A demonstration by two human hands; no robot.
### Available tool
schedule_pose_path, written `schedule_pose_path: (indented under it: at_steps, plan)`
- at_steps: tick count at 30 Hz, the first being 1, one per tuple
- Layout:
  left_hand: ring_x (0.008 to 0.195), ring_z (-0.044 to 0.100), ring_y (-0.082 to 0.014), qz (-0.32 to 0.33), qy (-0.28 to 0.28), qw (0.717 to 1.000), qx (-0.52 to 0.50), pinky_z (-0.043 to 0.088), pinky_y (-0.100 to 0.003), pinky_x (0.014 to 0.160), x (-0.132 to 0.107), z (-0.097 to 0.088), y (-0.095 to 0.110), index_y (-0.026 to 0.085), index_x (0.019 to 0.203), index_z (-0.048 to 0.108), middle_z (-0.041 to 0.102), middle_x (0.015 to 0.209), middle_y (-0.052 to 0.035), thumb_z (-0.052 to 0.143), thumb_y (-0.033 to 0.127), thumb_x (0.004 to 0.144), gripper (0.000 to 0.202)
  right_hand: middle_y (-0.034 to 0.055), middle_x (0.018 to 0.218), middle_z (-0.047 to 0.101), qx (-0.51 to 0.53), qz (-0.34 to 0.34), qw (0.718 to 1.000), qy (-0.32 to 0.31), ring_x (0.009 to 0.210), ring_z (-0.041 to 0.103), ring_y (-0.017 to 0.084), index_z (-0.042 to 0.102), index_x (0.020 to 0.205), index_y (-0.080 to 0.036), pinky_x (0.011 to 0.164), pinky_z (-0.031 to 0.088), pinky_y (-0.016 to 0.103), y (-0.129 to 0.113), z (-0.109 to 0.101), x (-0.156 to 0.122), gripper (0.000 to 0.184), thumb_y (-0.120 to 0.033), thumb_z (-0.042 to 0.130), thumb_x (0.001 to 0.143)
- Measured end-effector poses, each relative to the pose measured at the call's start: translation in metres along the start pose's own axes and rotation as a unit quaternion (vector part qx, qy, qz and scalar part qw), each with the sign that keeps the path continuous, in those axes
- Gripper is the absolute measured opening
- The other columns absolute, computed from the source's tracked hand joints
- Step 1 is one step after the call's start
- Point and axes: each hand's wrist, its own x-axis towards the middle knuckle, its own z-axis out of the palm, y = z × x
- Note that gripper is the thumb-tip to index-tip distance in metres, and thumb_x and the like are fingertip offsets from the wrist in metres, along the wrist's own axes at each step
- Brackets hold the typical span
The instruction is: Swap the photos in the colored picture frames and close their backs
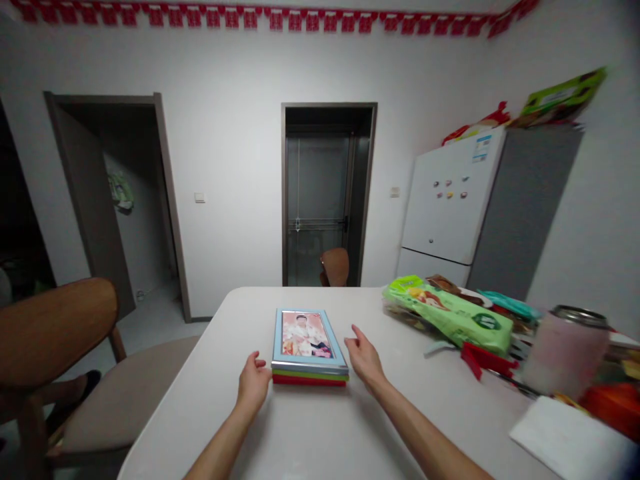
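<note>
A light blue picture frame with a photo behind its pane lies flat on top of a small stack on the white table. Beneath it show the edges of a yellow-green layer and a red layer, perhaps more frames. My left hand is at the stack's near left corner, fingers loosely bent and holding nothing; whether it touches the edge I cannot tell. To the right of the stack, my right hand is open, thumb and fingers apart, with a small gap to the frame.
On the table's right side lie a green wipes-like packet, a red plastic item, a pinkish jar and a white tissue. A wooden chair stands at left, another chair beyond the table. A fridge stands back right.
</note>
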Motion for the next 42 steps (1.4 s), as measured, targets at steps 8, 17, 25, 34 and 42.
schedule_pose_path:
  at_steps: [8,17,25,34,42]
  plan:
    - [0.045,0.039,-0.0051,0.143,-0.209,0.949,-0.187,0.034,-0.018,0.049,-0.052,0.044,0.085,0.026,0.127,0.020,0.044,0.056,0.0100,0.056,0.015,0.060,0.077,-0.0115,0.046,0.034,0.359,-0.163,0.897,-0.198,0.041,0.028,0.006,0.019,0.128,-0.029,0.041,0.028,0.018,-0.103,-0.003,-0.069,0.072,-0.016,0.048,0.063]
    - [0.045,0.040,-0.0044,0.072,-0.245,0.931,-0.260,0.029,-0.017,0.047,-0.066,0.051,0.063,0.023,0.119,0.028,0.044,0.053,0.0114,0.066,0.018,0.057,0.074,-0.0098,0.048,0.041,0.457,-0.039,0.869,-0.185,0.041,0.033,0.005,0.043,0.112,-0.022,0.041,0.026,0.018,-0.080,-0.001,-0.085,0.048,-0.022,0.054,0.065]
    - [0.026,0.020,-0.0015,-0.030,-0.283,0.930,-0.232,0.009,-0.016,0.032,-0.058,0.049,0.083,0.018,0.048,0.036,0.033,0.031,0.0078,0.026,0.073,0.065,0.059,-0.0068,0.031,0.029,0.478,0.063,0.839,-0.254,0.027,0.018,0.003,0.032,0.035,-0.017,0.032,0.011,0.018,-0.097,-0.011,-0.077,0.056,-0.059,0.033,0.072]
    - [0.025,0.025,-0.0013,-0.109,-0.230,0.947,-0.196,0.010,-0.014,0.031,-0.046,0.045,0.055,0.016,0.048,0.040,0.037,0.030,0.0060,0.028,0.073,0.065,0.061,-0.0054,0.041,0.032,0.015,-0.131,0.980,-0.148,0.037,0.031,0.008,0.034,0.047,-0.020,0.041,0.029,0.022,-0.070,0.013,-0.060,0.052,-0.057,0.013,0.077]
    - [0.043,0.055,-0.0095,-0.173,-0.119,0.958,-0.196,0.040,-0.017,0.041,-0.029,0.039,-0.040,0.011,0.071,0.054,0.059,0.053,-0.0029,0.053,0.039,0.076,0.028,0.0066,0.088,0.056,-0.255,-0.235,0.931,-0.113,0.088,0.044,0.022,0.058,0.078,-0.019,0.077,0.029,0.037,-0.015,0.022,-0.054,0.020,-0.019,0.058,0.058]
